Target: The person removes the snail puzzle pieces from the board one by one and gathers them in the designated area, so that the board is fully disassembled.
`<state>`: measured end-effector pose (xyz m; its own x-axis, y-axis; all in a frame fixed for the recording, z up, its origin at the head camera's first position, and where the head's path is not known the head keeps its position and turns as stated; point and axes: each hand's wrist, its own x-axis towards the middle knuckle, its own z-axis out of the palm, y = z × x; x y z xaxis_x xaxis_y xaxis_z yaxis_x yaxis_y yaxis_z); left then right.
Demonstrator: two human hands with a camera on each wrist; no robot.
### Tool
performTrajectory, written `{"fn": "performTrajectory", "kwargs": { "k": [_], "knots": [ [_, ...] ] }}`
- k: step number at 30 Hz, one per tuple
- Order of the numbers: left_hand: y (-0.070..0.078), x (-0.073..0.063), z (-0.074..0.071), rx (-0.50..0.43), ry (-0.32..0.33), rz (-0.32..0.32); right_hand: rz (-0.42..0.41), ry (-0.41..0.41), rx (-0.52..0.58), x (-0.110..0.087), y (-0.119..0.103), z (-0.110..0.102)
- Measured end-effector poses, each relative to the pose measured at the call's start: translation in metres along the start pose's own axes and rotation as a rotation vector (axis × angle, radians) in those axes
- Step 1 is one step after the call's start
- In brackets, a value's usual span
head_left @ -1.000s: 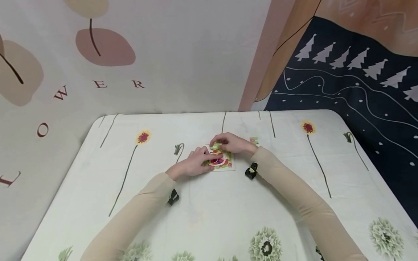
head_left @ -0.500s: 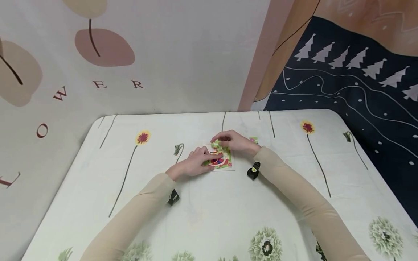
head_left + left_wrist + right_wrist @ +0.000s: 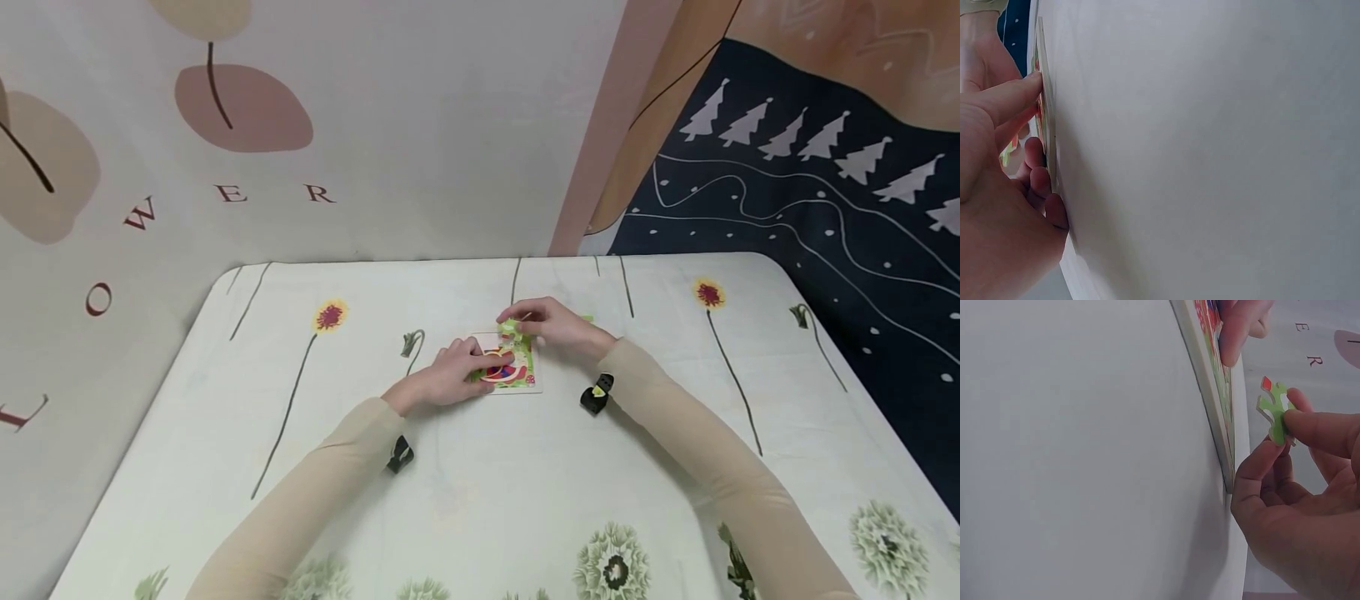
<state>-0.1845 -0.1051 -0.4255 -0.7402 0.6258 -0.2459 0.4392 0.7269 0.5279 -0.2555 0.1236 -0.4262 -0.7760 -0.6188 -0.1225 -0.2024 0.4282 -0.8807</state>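
Observation:
A small jigsaw puzzle board (image 3: pixel 513 383) with a colourful red, blue and green picture lies at the middle of the table. My left hand (image 3: pixel 450 372) holds its left side: one finger extends over the picture, and other fingers curl at the edge in the left wrist view. My right hand (image 3: pixel 555 323) pinches a green puzzle piece (image 3: pixel 1279 415) with a red tip between thumb and fingers. That piece is raised and tilted above the board's far right part, apart from the board in the right wrist view. Pale bare backing shows at the board's far left corner.
Another green puzzle piece (image 3: pixel 588 317) lies on the table behind my right hand, mostly hidden by it. A white flower-print cloth (image 3: pixel 480 500) covers the table. A printed curtain (image 3: pixel 450 167) hangs along the far edge.
My right hand has shifted right and slightly away with the green puzzle piece, uncovering more of the board. My left hand stays on the puzzle board.

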Motion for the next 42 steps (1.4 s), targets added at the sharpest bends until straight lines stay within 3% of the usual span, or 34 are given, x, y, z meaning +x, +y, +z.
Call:
{"fn": "performTrajectory", "kwargs": {
  "k": [8, 16, 42],
  "knots": [
    [0.0, -0.001, 0.0, 0.004, -0.004, 0.001, 0.019, 0.02, -0.006, -0.01, 0.001, -0.004],
    [0.001, -0.002, 0.002, -0.002, 0.004, 0.002, -0.019, 0.02, -0.012, -0.02, 0.009, -0.009],
    [0.002, -0.002, 0.0, 0.007, 0.013, 0.002, 0.091, 0.101, -0.032, -0.052, 0.024, -0.052]
  ]
}}
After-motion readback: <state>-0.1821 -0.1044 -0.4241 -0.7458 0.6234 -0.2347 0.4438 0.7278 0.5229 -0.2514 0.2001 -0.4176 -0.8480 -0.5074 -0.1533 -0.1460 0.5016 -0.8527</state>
